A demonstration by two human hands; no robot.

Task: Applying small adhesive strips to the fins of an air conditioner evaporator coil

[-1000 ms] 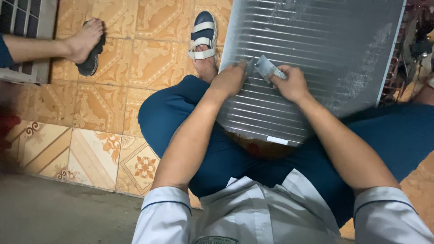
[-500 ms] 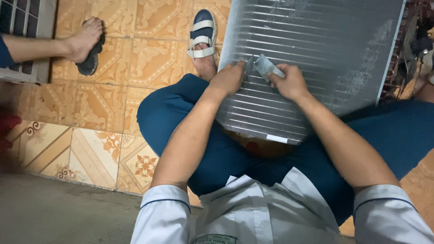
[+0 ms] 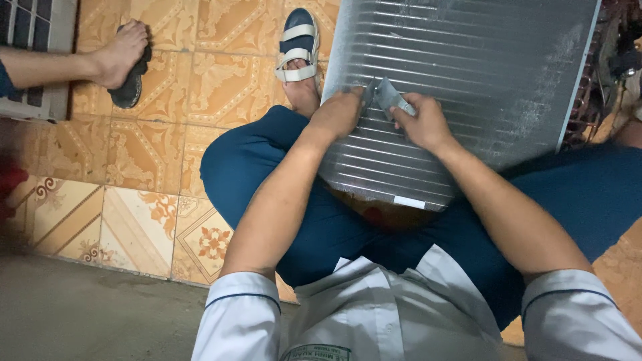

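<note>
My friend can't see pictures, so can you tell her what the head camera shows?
A seated person's left hand and right hand hold a small grey tool against a big silver finned metal panel that leans on their blue-trousered legs. Their sandalled foot rests on the orange patterned tile floor, and another person's foot is at the left.

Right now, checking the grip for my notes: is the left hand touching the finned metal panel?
Touching. The head view shows the left hand resting flat on the finned metal panel, fingers pressed against its ridges, with no gap visible.
</note>
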